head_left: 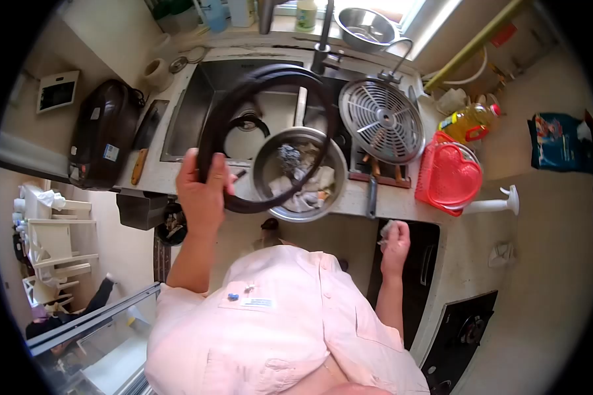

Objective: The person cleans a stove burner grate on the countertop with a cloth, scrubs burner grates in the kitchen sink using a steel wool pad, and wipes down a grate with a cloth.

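My left hand (203, 187) grips a large dark ring (212, 125) by its lower left side and holds it up over the sink and a metal bowl. Through the ring, the bowl (260, 172) shows pale cloths (310, 187) and a grey scouring pad (290, 158) inside. At the right, past the counter's front edge, my right hand (395, 247) is closed around a small greyish wad (385, 232), too small to make out. A smaller black ring (229, 135) lies in the sink (188, 122).
A round slotted metal rack (383, 118) stands right of the faucet (321, 52), above a dark-handled utensil (372, 197). Farther right are a red basket (431, 174) and an oil bottle (468, 124). A knife (140, 161) lies on the left counter.
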`<state>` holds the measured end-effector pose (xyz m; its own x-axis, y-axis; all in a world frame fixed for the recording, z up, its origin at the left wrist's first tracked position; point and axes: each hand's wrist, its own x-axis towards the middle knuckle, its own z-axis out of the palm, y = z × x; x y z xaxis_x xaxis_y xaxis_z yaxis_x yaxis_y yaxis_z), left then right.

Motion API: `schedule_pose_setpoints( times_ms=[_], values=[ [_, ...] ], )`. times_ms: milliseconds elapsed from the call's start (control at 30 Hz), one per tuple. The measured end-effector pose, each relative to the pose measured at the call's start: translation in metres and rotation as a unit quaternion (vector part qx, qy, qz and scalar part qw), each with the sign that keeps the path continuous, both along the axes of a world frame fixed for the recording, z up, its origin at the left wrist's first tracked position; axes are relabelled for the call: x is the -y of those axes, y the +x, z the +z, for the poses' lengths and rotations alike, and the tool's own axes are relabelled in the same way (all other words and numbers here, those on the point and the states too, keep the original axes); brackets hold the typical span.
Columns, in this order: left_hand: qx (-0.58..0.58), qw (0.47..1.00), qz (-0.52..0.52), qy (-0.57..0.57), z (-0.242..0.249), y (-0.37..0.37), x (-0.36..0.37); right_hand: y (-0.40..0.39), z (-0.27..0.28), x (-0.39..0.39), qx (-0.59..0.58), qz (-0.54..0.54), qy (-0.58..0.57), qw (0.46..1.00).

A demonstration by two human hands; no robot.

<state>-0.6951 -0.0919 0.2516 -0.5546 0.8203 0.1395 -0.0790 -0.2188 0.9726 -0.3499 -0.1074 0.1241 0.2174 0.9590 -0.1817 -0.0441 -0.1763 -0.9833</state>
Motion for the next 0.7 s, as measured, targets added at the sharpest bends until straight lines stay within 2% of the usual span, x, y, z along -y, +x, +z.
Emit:
schedule_pose_setpoints(
  times_ms=[67,167,300,333,433,467,567,633,700],
  values=[
    [-0.026,0.998,0.053,0.009,-0.001,-0.047,-0.008,-0.043,0.007,-0.025,0.080,0.078,0.046,0.993],
    [-0.077,0.991,0.109,0.012,-0.013,-0.098,-0.022,-0.089,0.020,-0.050,0.178,0.054,0.051,0.981],
    [-0.102,0.983,0.150,-0.017,-0.041,-0.141,-0.038,-0.097,0.016,-0.067,0.367,0.064,0.084,0.924],
    [-0.106,0.983,0.149,-0.023,-0.049,-0.148,-0.041,-0.093,0.010,-0.069,0.381,0.066,0.051,0.921],
    [-0.107,0.981,0.158,-0.047,-0.070,-0.160,-0.050,-0.074,-0.027,-0.083,0.440,0.069,0.047,0.894],
    [-0.098,0.980,0.161,-0.057,-0.077,-0.163,-0.054,-0.073,-0.033,-0.089,0.462,0.090,-0.010,0.882],
    [-0.082,0.983,0.151,-0.070,-0.090,-0.167,-0.075,-0.077,-0.037,-0.099,0.586,0.087,0.100,0.799],
    [-0.040,0.987,0.127,-0.090,-0.099,-0.170,-0.091,-0.104,-0.006,-0.115,0.556,0.049,0.146,0.816],
    [-0.016,0.991,0.089,-0.100,-0.118,-0.178,-0.108,-0.146,0.017,-0.123,0.390,0.098,0.102,0.910]
  ],
)
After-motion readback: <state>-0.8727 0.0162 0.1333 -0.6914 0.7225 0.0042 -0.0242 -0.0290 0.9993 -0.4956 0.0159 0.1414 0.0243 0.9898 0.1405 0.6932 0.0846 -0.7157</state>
